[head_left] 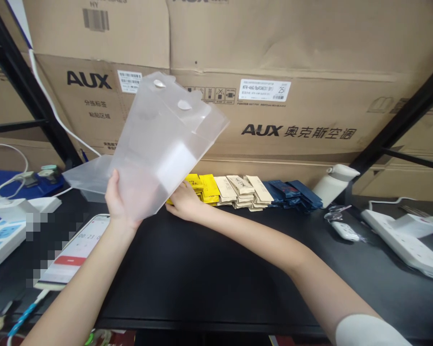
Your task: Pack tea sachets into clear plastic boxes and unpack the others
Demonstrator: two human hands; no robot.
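Observation:
My left hand (117, 202) grips the lower edge of a frosted clear plastic pouch (162, 144) and holds it up, tilted, above the black table (209, 278). Two round snap buttons show near the pouch's top. My right hand (184, 201) reaches behind the pouch to the yellow sachets (206, 187) at the left end of a row; its fingers are hidden by the pouch. Beige sachets (241, 191) and dark blue sachets (292, 193) lie further right in the same row.
Large AUX cardboard boxes (274, 96) wall off the back. A phone showing a timer (75, 250) lies at the left beside power strips and cables. A white bottle (337, 182), a small remote (344, 231) and a white power strip (404, 240) sit at the right.

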